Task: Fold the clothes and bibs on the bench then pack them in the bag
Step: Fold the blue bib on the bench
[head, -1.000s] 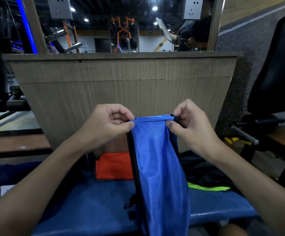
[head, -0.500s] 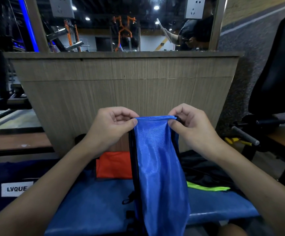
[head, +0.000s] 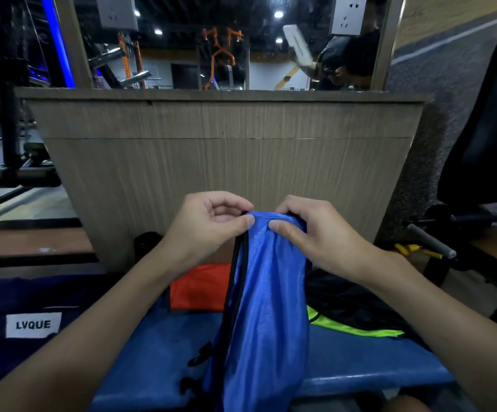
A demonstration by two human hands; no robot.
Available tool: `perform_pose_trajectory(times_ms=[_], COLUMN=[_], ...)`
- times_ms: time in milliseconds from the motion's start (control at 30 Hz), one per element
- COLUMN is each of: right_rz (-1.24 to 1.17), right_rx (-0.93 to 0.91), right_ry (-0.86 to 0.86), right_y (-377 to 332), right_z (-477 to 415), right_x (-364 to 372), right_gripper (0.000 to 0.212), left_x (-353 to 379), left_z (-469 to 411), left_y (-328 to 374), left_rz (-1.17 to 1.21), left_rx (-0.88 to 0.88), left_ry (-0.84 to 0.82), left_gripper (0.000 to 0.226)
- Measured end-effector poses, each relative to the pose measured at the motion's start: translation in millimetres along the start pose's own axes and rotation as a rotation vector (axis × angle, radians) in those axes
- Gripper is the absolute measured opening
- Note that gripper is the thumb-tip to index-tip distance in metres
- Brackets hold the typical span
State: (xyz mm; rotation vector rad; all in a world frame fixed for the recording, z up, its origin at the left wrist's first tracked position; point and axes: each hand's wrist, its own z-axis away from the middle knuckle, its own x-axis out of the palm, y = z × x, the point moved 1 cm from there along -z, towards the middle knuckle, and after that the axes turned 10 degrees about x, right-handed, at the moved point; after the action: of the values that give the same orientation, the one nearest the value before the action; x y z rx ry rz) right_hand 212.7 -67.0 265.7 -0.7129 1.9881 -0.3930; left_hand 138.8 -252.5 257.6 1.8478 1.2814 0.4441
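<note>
Now my left hand (head: 208, 227) and right hand (head: 315, 233) each pinch the top edge of the blue bib (head: 268, 307), which hangs above the bench (head: 360, 361). The navy bag (head: 0, 295) lies to my left, its inside hidden. My hands have drawn closer together than a moment ago.

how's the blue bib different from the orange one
The blue bib hangs upright, pinched at its top edge by the left hand and right hand; the orange bib lies flat on the bench, untouched. The blue bib shows black trim along its left edge; the orange bib shows none. Both look like thin sports fabric.
</note>
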Motion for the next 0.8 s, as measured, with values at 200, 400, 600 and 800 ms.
perform_pose_trajectory(times_ms=[200,400,600,800], right_rz=[-0.026,-0.075,-0.114,-0.178], right_rx=[-0.038,-0.005,0.013,0.062], right_ry=[0.0,0.023,0.06,0.176], right_y=[-10,-12,-16,-5], right_z=[-8,-13,-16,-20], right_x=[11,14,11,8], right_gripper=[0.006,0.007,0.008,0.01], left_x=[8,17,29,18], left_z=[29,46,62,57], left_y=[-26,-48,-70,-85], left_rz=[0.134,0.174,0.153,0.064], left_rx=[-0.059,-0.11,-0.097,-0.124], left_ry=[-0.01,0.081,0.174,0.325], left_gripper=[0.049,0.016,0.015,0.018])
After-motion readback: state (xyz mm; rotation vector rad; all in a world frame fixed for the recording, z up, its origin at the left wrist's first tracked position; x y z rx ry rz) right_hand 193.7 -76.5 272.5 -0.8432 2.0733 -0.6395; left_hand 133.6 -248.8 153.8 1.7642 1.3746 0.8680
